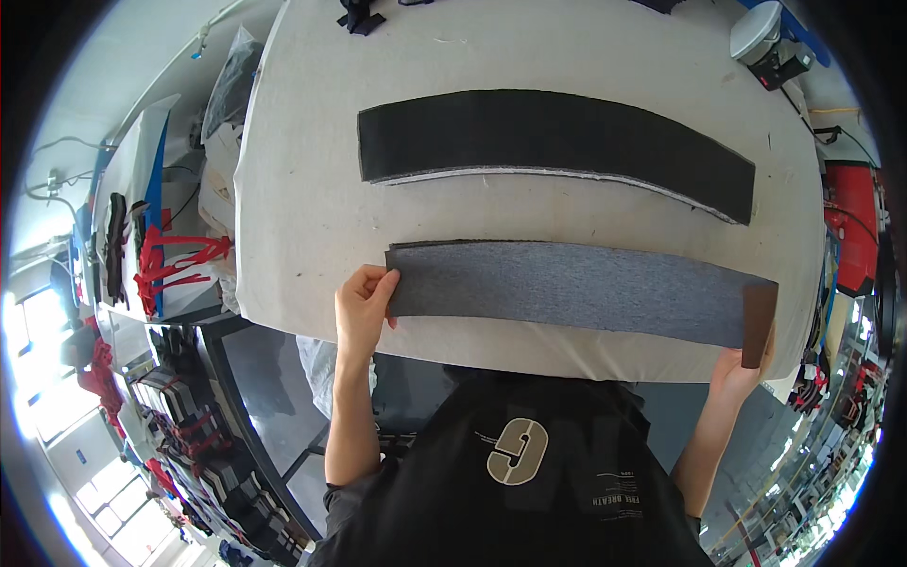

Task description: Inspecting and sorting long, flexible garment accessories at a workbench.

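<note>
A long strip of grey-blue fabric [567, 287] lies across the near part of the covered table, its top edge showing a dark layer beneath. My left hand [367, 301] pinches its left end between thumb and fingers. At the opposite end my right hand [740, 368] grips the lower corner, partly hidden behind a brown flap [759, 322] there. Farther from me rests a stack of curved black strips [560, 135], with a pale edge along its lower side. Neither hand touches that stack.
Pale cloth covers the table [305, 184]. Dark scraps [361, 18] lie at its far edge. A white round-topped device [757, 32] stands at the far right corner. Red straps [181, 266] hang at a side table on the left. Beyond the right edge is a red machine [850, 223].
</note>
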Available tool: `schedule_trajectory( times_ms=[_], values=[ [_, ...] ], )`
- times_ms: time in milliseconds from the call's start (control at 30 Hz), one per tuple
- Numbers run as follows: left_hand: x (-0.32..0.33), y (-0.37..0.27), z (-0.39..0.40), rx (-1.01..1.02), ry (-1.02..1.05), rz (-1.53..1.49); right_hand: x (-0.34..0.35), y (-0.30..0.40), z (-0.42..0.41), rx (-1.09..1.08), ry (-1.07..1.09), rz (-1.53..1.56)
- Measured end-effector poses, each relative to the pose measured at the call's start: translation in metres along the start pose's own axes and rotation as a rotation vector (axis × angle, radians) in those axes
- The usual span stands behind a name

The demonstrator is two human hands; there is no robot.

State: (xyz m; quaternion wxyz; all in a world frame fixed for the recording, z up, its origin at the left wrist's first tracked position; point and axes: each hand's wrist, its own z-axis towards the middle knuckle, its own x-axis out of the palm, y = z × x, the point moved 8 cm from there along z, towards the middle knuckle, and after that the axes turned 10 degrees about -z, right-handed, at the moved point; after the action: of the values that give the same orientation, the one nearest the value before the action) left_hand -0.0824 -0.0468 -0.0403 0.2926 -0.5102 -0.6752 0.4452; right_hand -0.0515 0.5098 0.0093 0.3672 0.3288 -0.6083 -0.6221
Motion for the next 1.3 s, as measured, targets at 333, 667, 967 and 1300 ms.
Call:
schedule_trajectory(
  times_ms=[333,667,967,1300],
  values=[
    [0.003,-0.004,0.000,0.057,-0.082,0.165,0.014,-0.013,-0.010,0.045,0.108,0.037],
    [0.006,-0.006,0.000,0.096,-0.136,0.285,0.007,-0.029,-0.014,0.069,-0.029,-0.052],
    [0.005,-0.008,-0.001,0.154,-0.203,0.395,0.001,-0.037,-0.018,0.075,-0.024,-0.321],
    [0.000,-0.006,0.004,0.226,-0.199,0.490,0.018,-0.015,-0.019,-0.110,-0.040,-0.869]
  ],
)
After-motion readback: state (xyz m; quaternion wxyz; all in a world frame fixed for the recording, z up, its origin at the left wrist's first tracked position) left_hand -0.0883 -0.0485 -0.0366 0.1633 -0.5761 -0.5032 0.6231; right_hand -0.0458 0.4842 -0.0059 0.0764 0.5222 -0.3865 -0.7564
